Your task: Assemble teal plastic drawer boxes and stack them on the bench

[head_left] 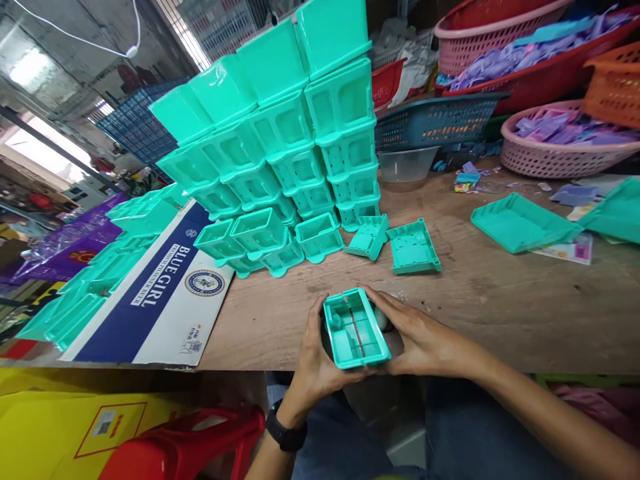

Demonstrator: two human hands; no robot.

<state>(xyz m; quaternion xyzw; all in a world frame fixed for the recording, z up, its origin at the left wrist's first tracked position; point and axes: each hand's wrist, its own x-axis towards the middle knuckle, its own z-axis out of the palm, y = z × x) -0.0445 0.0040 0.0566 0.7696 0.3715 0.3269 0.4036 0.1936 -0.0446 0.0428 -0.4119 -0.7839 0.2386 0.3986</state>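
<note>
Turquoise rectangular plastic box (369, 328) held in both hands at the front edge of the wooden bench (465, 307)

The box is open at the top and faces the viewer, with a thin reddish-brown line running lengthwise across its inside. The left hand (316, 360) grips its left side and the right hand (420, 339) its right, both curved around the walls. Whether the box touches the bench cannot be told. A black wristband (286, 428) circles the left wrist.

Farther from the front edge, two shallow turquoise plastic parts lie side by side: a smaller left one (369, 237) and a wider right one (414, 247). To their left, a low group of small turquoise open plastic boxes (319, 238) stands before a tall stack of turquoise plastic boxes (287, 127), rising in rows.

Towards the bench's left edge slants a white-and-blue cardboard panel (167, 293) printed "BLUE GIRL", with more turquoise plastic pieces (150, 213) beyond it.

Towards the right edge lies a shallow turquoise plastic tray (523, 221). Behind it, near the far edge, sits a pink perforated plastic basket (565, 159) of purple pieces. Left of that basket, a dark blue perforated plastic basket (435, 123) rests above a clear plastic tub (407, 165).

Below the front edge, at left, is a red plastic stool (180, 447).
</note>
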